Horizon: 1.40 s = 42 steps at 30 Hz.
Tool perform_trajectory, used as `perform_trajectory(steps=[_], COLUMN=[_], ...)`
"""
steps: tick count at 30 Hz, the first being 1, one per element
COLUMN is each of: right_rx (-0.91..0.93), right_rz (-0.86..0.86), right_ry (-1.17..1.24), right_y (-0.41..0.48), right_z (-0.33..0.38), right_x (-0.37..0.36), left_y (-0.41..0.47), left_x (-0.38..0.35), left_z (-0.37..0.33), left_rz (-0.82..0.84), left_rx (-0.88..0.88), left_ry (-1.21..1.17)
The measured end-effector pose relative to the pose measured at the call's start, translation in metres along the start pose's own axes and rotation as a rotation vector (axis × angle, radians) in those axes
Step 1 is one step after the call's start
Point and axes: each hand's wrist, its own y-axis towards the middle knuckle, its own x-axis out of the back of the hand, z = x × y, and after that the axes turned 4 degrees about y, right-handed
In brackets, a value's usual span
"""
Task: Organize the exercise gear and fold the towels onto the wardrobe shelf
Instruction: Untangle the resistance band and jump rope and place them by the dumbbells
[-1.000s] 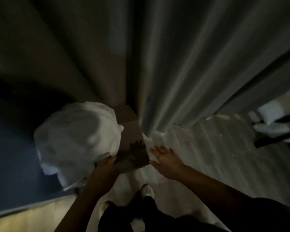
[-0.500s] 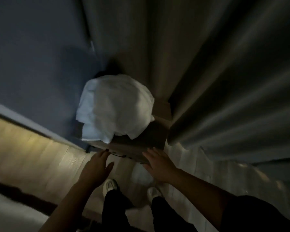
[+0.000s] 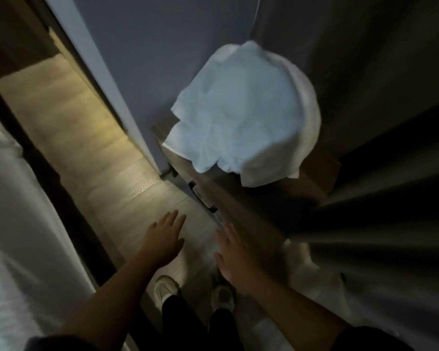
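The left hand (image 3: pixel 164 239) and right hand (image 3: pixel 235 259) are spread, empty; the towels (image 3: pixel 246 110) at upper right are best scooped from underneath, together.

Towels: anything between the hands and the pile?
Nothing visible. The left hand and right hand hover open, short of the box; the towels lie heaped on top of it, beside the curtain.

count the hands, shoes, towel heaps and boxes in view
hands: 2 (left hand, right hand)
shoes: 2 (left shoe, right shoe)
towel heap: 1
cardboard box: 1
total: 6
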Motion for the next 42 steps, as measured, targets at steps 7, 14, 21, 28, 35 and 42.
perform_trajectory(steps=[7, 14, 21, 28, 35, 42], right_rx=[-0.010, 0.035, 0.015, 0.003, 0.026, 0.125], right_rz=[-0.087, -0.052, -0.074, -0.056, -0.015, 0.004], right_ry=[-0.094, -0.097, -0.102, -0.108, -0.105, -0.163], right_y=[0.061, 0.086, 0.095, 0.091, 0.086, 0.066], right_z=[-0.006, -0.013, -0.009, 0.001, 0.013, 0.042], right_x=[-0.048, -0.054, -0.055, -0.047, -0.045, -0.081], left_y=[0.066, 0.110, 0.127, 0.119, 0.108, 0.078], left_x=[-0.025, -0.024, -0.014, -0.008, -0.001, -0.030], left_z=[0.035, 0.022, 0.019, 0.013, 0.014, 0.043], left_rz=[-0.051, -0.128, -0.123, -0.106, -0.084, 0.058], left_rx=[-0.125, -0.317, -0.339, -0.305, -0.292, -0.266], left_ry=[0.245, 0.400, 0.433, 0.404, 0.553, 0.573])
